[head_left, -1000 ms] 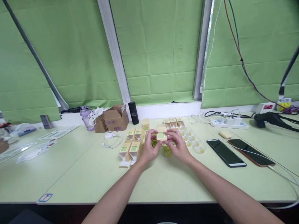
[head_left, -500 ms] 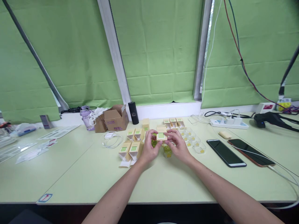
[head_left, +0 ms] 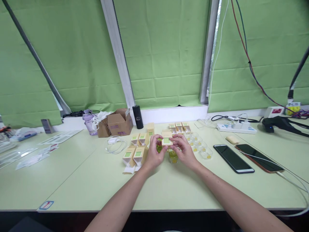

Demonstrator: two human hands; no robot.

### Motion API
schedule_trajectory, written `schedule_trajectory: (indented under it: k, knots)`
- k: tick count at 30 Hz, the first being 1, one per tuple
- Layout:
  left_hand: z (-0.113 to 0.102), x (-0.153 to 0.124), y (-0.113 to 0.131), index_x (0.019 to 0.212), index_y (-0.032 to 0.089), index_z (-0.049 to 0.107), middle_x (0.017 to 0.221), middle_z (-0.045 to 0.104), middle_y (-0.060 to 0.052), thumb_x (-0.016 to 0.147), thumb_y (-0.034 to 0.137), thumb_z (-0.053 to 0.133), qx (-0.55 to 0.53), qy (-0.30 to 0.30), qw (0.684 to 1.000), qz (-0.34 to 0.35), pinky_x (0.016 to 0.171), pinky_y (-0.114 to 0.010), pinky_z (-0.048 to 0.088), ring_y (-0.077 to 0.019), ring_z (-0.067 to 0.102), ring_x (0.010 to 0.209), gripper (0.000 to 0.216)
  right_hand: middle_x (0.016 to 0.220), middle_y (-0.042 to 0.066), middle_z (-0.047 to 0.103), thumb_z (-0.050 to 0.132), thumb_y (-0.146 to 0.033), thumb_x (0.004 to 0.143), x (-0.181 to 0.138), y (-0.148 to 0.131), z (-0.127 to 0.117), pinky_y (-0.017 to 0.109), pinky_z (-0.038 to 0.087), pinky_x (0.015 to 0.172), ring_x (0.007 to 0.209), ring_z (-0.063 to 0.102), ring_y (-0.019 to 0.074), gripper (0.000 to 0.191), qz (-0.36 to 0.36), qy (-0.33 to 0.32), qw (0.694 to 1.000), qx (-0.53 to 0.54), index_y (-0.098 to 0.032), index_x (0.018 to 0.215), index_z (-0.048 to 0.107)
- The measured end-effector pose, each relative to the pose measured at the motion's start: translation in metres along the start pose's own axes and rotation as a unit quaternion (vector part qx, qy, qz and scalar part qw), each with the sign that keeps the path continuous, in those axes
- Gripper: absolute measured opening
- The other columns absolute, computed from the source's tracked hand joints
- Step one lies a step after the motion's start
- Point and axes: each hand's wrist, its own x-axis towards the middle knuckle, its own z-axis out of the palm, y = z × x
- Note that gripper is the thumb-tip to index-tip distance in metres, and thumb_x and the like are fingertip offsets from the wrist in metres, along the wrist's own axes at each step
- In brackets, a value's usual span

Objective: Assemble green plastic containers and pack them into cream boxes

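Note:
Both my hands meet at the middle of the pale green table (head_left: 72,180), pinching one small tan box with a green label (head_left: 166,141). My left hand (head_left: 154,154) grips its left side and my right hand (head_left: 184,151) its right side, fingers curled. Small green bottles (head_left: 173,156) stand just under and between my hands, partly hidden. To the left lie several open tan boxes (head_left: 134,154). Clear plastic trays with yellow pieces (head_left: 202,149) lie to the right.
Two phones (head_left: 233,158) lie on the right, one on a cable. A power strip (head_left: 238,128) and black tool (head_left: 280,124) sit at the back right. A brown carton (head_left: 119,122), black cylinder (head_left: 137,117), purple bottle (head_left: 88,123) and white cable (head_left: 114,143) stand behind.
My hands and the box have hardly moved; the fingers only shifted slightly on it.

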Motion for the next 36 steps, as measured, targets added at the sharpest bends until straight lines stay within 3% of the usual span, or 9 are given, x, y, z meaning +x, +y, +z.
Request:
schedule_trajectory:
  k: [21,25,29,33,36]
  knots:
    - [-0.0006,0.0005,0.0049,0.121,0.027,0.052,0.122,0.054,-0.007,0.098,0.034,0.067,0.016,0.001,1.0,-0.003,0.092,-0.038,0.053,-0.0199,0.059,0.098,0.029,0.136,0.009,0.048,0.066,-0.044,0.101,-0.0006,-0.0005,-0.0001,0.044,0.065,0.095,0.095,0.071,0.017,0.028,0.007,-0.006,1.0,-0.009,-0.03,0.125,0.072]
    - [-0.0031,0.0013,0.0054,0.129,0.028,0.051,0.128,0.055,-0.009,0.097,0.035,0.068,0.027,-0.003,0.999,0.03,0.103,-0.044,0.052,-0.0253,0.06,0.115,0.037,0.144,0.011,0.045,0.067,-0.043,0.101,-0.0006,-0.0006,-0.0006,0.049,0.058,0.109,0.121,0.066,0.0249,0.035,-0.004,-0.012,1.0,-0.023,-0.032,0.134,0.07]
    - [-0.0034,0.0006,0.0071,0.136,0.028,0.051,0.138,0.052,-0.012,0.1,0.038,0.064,0.075,-0.005,0.996,0.049,0.111,-0.048,0.05,-0.0284,0.056,0.128,0.04,0.158,0.013,0.042,0.067,-0.047,0.1,0.0002,0.0013,-0.0019,0.053,0.051,0.117,0.153,0.041,0.0327,0.042,-0.008,-0.015,0.999,-0.033,-0.032,0.139,0.069]
    - [-0.0026,-0.0014,0.0086,0.143,0.03,0.051,0.147,0.046,-0.013,0.103,0.04,0.06,0.114,-0.002,0.992,0.044,0.116,-0.05,0.047,-0.029,0.052,0.138,0.043,0.159,0.011,0.05,0.065,-0.051,0.101,-0.0002,0.0006,-0.0031,0.061,0.037,0.126,0.162,0.029,0.0336,0.045,-0.01,-0.032,0.998,-0.05,-0.034,0.143,0.067]
    - [-0.0023,-0.0024,0.009,0.147,0.031,0.049,0.151,0.044,-0.013,0.104,0.04,0.058,0.127,0.0,0.99,0.052,0.12,-0.051,0.045,-0.0298,0.049,0.145,0.045,0.163,0.01,0.047,0.063,-0.05,0.102,-0.002,-0.0052,-0.0035,0.061,0.03,0.13,0.16,0.032,0.0336,0.046,-0.02,-0.042,0.996,-0.073,-0.034,0.145,0.066]
